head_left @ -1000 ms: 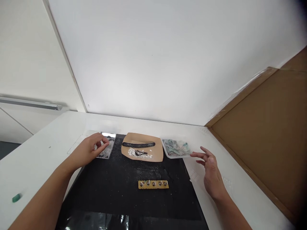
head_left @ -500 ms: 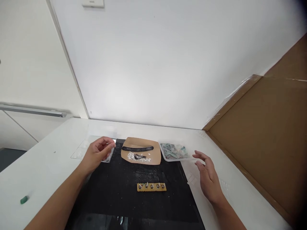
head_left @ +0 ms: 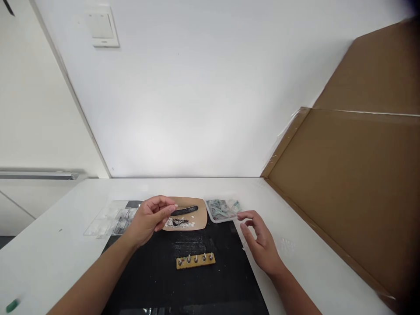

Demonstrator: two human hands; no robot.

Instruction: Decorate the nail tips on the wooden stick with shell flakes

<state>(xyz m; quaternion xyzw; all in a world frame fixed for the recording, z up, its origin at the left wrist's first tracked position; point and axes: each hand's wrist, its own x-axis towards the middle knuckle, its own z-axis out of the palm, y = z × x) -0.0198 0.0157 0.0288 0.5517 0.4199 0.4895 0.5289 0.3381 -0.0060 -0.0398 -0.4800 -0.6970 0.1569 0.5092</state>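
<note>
My left hand (head_left: 152, 218) is closed in a pinch above the left part of a tan card tray (head_left: 200, 221). A tiny pale piece (head_left: 176, 205) shows at its fingertips, too small to name. Partly behind the hand, the tray bears a curved black nail file (head_left: 188, 210) and a scatter of small white flakes (head_left: 187, 225) with dark bits. My right hand (head_left: 259, 240) is open, thumb and forefinger apart, beside a clear plastic box (head_left: 218, 221) of green packets (head_left: 223, 208). Nearer me lies a yellow strip (head_left: 200, 262) with several upright metal pegs, pale tips on top.
A black mat (head_left: 183, 288) covers the middle of the white table (head_left: 65, 245). Clear compartment boxes (head_left: 110, 218) stand at the left back. A green piece (head_left: 12, 305) lies at the far left. Cardboard (head_left: 344, 175) walls the right side; a white wall closes the back.
My left hand has moved right, from beside the clear boxes to over the card tray. The right hand has come closer to the packet box. The view has tilted up and shifted right.
</note>
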